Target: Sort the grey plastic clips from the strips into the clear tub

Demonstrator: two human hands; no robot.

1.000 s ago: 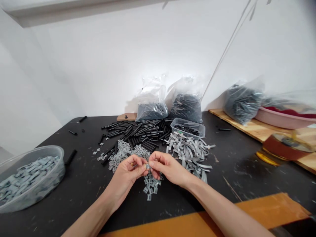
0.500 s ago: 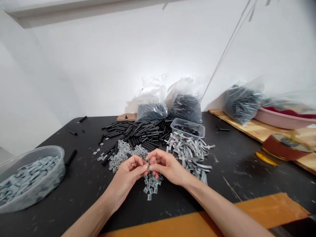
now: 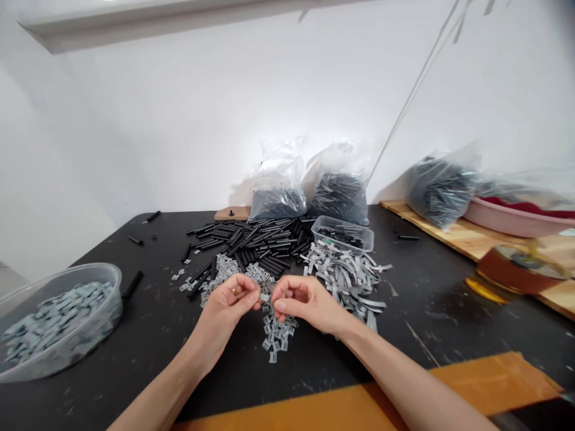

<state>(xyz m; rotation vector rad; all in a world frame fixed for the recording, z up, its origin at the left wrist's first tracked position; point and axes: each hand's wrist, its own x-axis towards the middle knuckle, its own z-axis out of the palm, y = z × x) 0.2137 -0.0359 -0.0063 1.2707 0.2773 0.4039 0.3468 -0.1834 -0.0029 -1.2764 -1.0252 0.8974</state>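
Note:
My left hand (image 3: pixel 231 308) is closed in a pinch, with a ring on one finger. Between its thumb and fingertips sits one end of a small light-grey piece (image 3: pixel 265 297), perhaps a strip or buckle; it is too small to tell. My right hand (image 3: pixel 308 304) is also closed, fingers curled and thumb pressed in, at the other end of that piece. Its fingertips hide whatever lies inside them. Under and in front of my hands lie small grey plastic buckles (image 3: pixel 272 357). Another heap of small grey parts (image 3: pixel 224 269) shows just behind my left hand.
Grey fabric strips (image 3: pixel 344 272) lie right of my hands. Black tubes (image 3: pixel 265 236) are piled behind, beside a clear tray (image 3: pixel 342 248). A round tub (image 3: pixel 114 299) of grey pieces stands left. Plastic bags (image 3: pixel 339 194) lean at the wall; a tape roll (image 3: pixel 521 266) sits right.
My hands have drawn slightly apart from where their fingertips met, and the light-grey piece now shows between them. The view has shifted slightly.

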